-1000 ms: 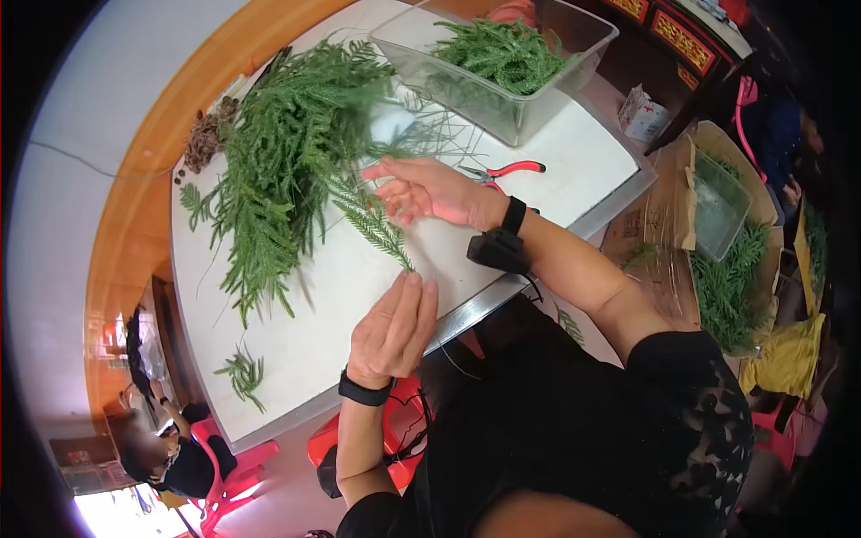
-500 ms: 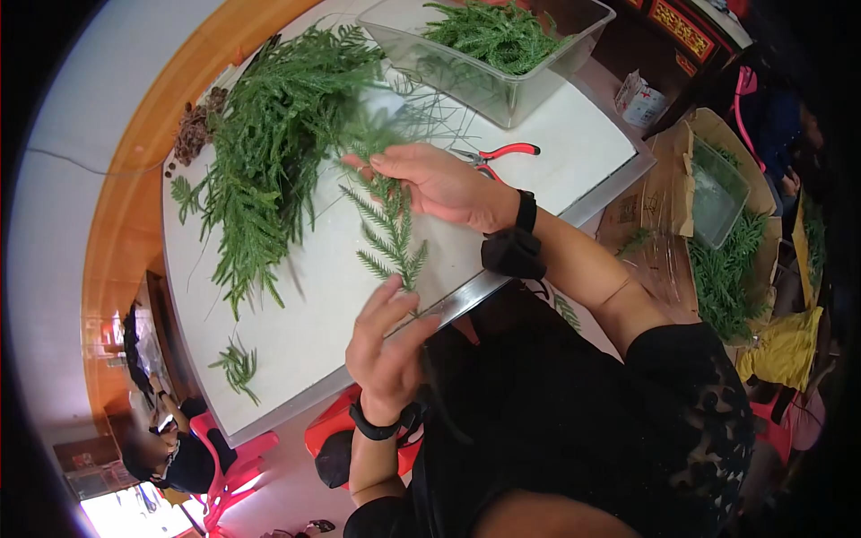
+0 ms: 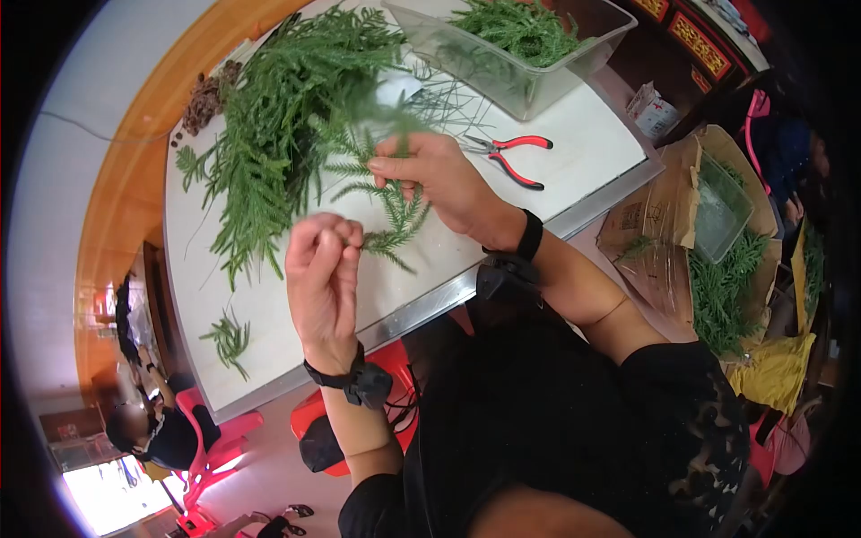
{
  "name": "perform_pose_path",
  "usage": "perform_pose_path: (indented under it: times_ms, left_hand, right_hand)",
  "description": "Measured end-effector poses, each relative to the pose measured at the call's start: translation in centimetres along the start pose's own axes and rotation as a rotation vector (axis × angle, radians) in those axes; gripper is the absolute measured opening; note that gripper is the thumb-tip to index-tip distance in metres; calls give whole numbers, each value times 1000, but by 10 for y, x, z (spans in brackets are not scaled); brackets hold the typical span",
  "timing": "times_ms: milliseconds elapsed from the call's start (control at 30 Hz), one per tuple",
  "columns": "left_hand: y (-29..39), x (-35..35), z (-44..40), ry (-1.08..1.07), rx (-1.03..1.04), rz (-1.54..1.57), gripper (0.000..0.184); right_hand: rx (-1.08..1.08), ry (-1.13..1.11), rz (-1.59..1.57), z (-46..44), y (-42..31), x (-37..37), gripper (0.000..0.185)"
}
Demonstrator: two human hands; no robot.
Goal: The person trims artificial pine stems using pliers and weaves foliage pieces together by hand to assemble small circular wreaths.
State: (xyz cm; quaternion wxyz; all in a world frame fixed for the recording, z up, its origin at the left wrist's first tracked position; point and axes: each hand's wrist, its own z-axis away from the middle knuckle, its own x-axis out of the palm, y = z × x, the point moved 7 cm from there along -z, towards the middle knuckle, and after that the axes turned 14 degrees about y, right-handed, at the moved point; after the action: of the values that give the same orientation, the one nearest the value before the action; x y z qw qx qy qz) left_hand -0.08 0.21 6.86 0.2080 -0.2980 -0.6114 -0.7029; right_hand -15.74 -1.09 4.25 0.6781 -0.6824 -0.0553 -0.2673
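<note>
My right hand (image 3: 439, 179) is closed, thumb and fingers pinching a green artificial pine sprig (image 3: 404, 215) above the white table. My left hand (image 3: 325, 273) is closed too, its fingertips pinched together at the lower end of the same sprig; the exact grip point is partly hidden by the fingers. The sprig's upper part is blurred. Just behind the hands lies a big heap of green pine branches (image 3: 269, 134). Red-handled pliers (image 3: 511, 166) rest with handles spread to the right of my right hand.
A clear plastic bin (image 3: 529, 94) of greenery stands at the table's far side, beside loose thin stems (image 3: 448, 103). Brown pine cones (image 3: 208, 100) lie at the far left, a small sprig (image 3: 230, 342) near the edge. A cardboard box (image 3: 650, 220) stands right; another person (image 3: 170, 430) sits lower left.
My left hand has moved up and left, its spread fingers now pinched together. The sprig has swung and bent toward it. The pliers are now fully uncovered.
</note>
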Motion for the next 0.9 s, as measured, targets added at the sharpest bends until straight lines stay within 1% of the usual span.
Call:
perform_pose_path:
  times_ms: [100, 133, 233, 333, 533, 767, 900]
  left_hand:
    - [-8, 11, -6, -67, -94, -230, 23]
    - [-8, 11, -6, -57, -94, -229, 23]
    - [-9, 8, -8, 16, -12, -371, 29]
    - [-11, -1, -10, 25, -8, -395, 29]
    - [-15, -7, -12, 24, -11, -439, 28]
    - [-16, -11, -9, 73, 151, -613, 24]
    - [-18, -13, -9, 40, 132, -632, 22]
  right_hand:
    - [-35, -47, 51, 8, 3, 7, 12]
    - [-47, -73, 43, 9, 3, 9, 13]
    - [-70, -123, 29, 15, 0, 12, 14]
    - [-61, -142, 158, 21, -6, 12, 13]
    - [5, -161, 200, 23, -5, 9, 12]
    - [13, -152, 285, 19, 10, 2, 13]
    - [29, -166, 299, 22, 12, 1, 13]
